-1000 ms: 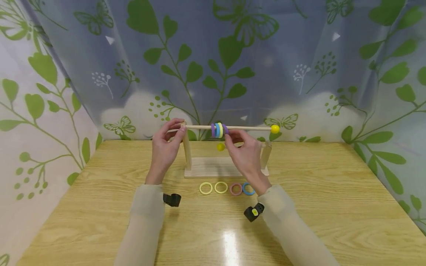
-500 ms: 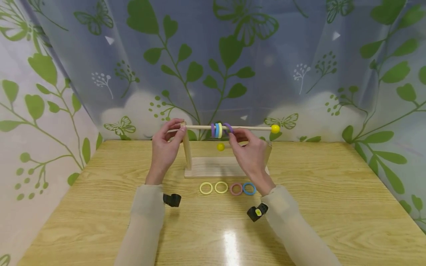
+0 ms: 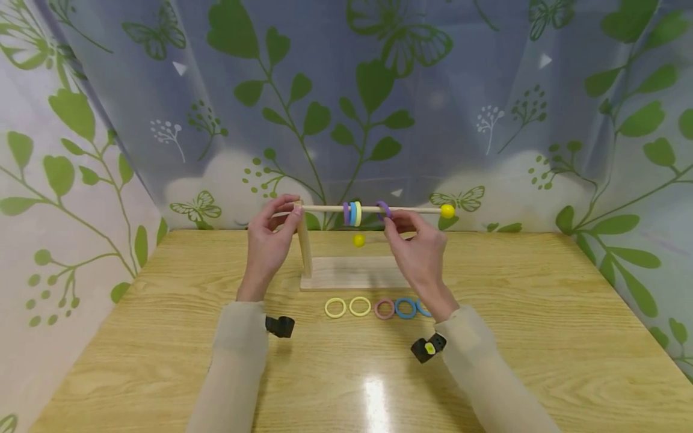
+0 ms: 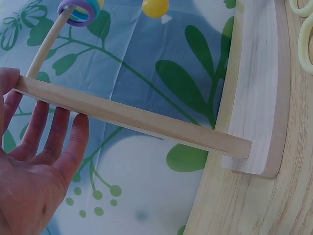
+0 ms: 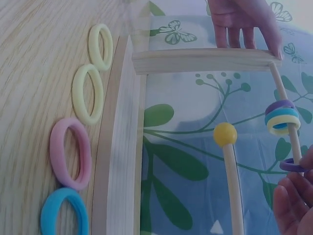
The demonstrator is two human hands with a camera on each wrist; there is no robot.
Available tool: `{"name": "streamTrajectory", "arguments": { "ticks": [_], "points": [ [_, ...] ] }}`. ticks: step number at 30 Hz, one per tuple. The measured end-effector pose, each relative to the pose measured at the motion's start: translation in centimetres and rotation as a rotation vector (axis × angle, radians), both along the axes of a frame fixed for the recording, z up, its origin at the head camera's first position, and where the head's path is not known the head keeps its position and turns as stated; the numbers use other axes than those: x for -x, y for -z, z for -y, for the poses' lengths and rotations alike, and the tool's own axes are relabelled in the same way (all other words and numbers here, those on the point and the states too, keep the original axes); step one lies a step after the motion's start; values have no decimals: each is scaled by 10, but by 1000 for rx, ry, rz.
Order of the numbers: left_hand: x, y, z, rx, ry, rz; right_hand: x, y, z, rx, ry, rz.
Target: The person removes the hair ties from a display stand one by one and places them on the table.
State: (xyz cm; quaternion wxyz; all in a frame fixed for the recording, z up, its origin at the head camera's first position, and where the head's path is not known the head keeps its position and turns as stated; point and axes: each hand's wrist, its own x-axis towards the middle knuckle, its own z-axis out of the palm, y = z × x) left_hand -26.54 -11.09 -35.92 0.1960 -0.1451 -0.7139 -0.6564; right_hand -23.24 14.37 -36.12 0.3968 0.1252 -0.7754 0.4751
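My left hand (image 3: 271,243) grips the top of the left post (image 3: 305,246) of a wooden rack, thumb in front and fingers behind. From that post a thin upper rod (image 3: 325,207) runs right to a yellow ball (image 3: 447,211). My right hand (image 3: 421,249) pinches a purple ring (image 5: 292,166) that hangs around the rod, right of its middle. Further left on the rod, a second purple ring (image 3: 346,214), a blue ring (image 3: 353,214) and a pale yellow ring (image 3: 358,214) sit close together. The right post is hidden behind my right hand.
Before the rack's base (image 3: 352,273) lie two pale yellow rings, a pink ring (image 5: 56,147) and a blue ring (image 3: 405,317) in a row. Another blue ring (image 3: 423,310) is partly covered by my right wrist. A lower rod ends in a yellow ball (image 3: 360,240). Patterned curtain (image 3: 325,90) stands behind.
My right hand has drawn the purple ring rightward along the rod, away from the other three rings. A second blue ring on the table has come into view. My left hand stays put.
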Motion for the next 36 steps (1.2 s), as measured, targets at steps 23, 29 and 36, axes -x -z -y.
{"name": "streamTrajectory", "arguments": {
  "ticks": [23,29,36],
  "points": [
    [1,1,1,5,-9,18,-4,0,-30,-12,101,-9],
    [1,0,0,12,-12,21,-4,-1,-38,0,131,11],
    [1,1,1,7,-10,22,-4,1,-48,19,150,6]
  ]
}}
